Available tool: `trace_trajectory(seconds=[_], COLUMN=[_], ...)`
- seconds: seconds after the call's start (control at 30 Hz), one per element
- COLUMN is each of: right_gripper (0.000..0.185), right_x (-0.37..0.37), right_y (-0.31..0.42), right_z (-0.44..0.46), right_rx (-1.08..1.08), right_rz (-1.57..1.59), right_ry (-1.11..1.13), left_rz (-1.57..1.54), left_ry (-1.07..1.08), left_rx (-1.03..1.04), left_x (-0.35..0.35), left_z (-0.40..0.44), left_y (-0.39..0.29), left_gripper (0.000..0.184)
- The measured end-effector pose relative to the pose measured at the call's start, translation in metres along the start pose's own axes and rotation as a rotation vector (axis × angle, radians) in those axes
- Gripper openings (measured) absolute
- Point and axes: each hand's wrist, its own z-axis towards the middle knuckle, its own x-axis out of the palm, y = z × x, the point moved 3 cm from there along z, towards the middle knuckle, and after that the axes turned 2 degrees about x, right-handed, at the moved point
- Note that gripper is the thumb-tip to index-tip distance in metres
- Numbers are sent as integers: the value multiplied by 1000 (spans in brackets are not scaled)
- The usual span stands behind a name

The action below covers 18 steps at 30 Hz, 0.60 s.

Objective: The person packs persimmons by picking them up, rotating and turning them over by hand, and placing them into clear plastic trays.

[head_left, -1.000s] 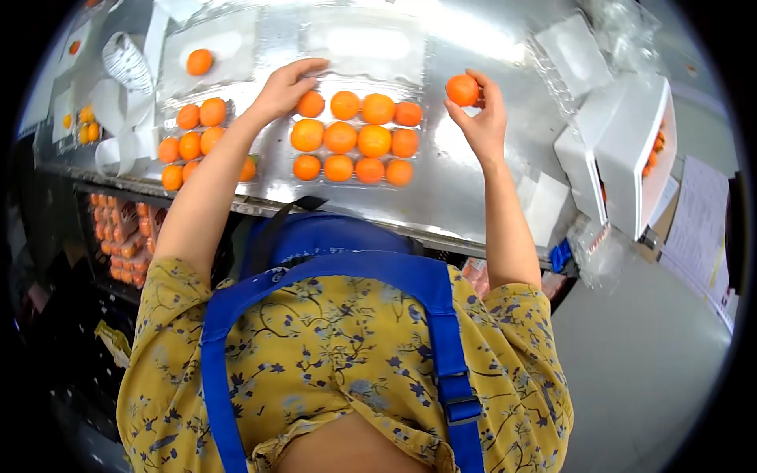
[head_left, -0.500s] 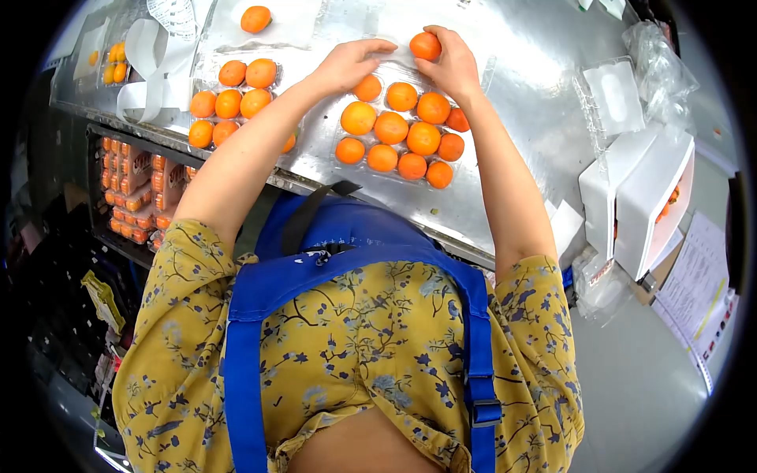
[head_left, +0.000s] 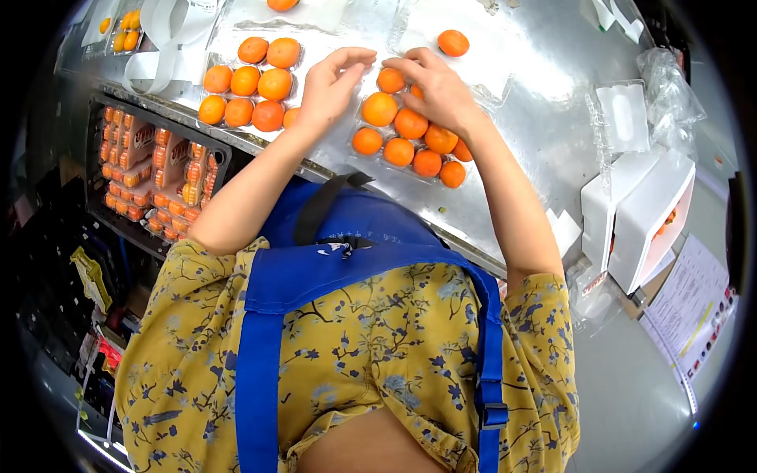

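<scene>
Now catalogued, largest first:

One metal bench [head_left: 552, 130], bearing our work.
One dark crate [head_left: 225, 147] below its edge, stacked with packed fruit.
White boxes [head_left: 646, 213], right side, some orange contents showing.
Two clear trays. The nearer tray [head_left: 382, 162] has ten fruits visible, in rows, every pocket in sight occupied; our right hand hides part. The farther-left tray [head_left: 228, 95] has nine visible, our left forearm beside them. By our judgement the filling is nearly complete; covering remains undone, the nearer tray's clear lid [head_left: 489, 67] lying open beyond it.
Our left hand [head_left: 330, 87]: fingers curved, thumb apart, pinching nothing, near the nearer tray's upper-left fruit [head_left: 390, 80].
Our right hand [head_left: 443, 93]: fingers bent and parted from the thumb over that tray; contact with its fruits, we cannot tell.
One loose fruit [head_left: 453, 42], resting on the open lid.

Changes from half a second ago: the loose fruit, then pinched in our right hand, is released; that hand has moved over the tray; more crate shows.
</scene>
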Motion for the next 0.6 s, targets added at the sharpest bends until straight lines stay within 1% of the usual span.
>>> trace_trajectory(seconds=[0.07, 0.17, 0.27, 0.37, 0.47, 0.6], right_gripper=[50, 46, 39, 37, 40, 35], right_x=[9, 9, 5, 13, 10, 7], right_y=[3, 6, 11, 1, -2, 0], right_z=[9, 21, 30, 34, 36, 36], right_rx=[-28, -23, -79, -148, -154, -154], right_rz=[-119, -198, -232, -258, -221, -182], right_ry=[83, 208, 289, 283, 301, 304], left_rz=[-39, -90, -115, -129, -140, -160], left_ry=[-10, -42, -58, -39, -22, 3], left_rx=[-55, -65, -82, -85, -87, -120], left_x=[-3, -6, -8, -10, -10, -9], left_z=[-13, -24, -30, -34, -38, -40], left_y=[0, 2, 4, 9, 10, 10], left_gripper=[25, 24, 23, 23, 24, 23])
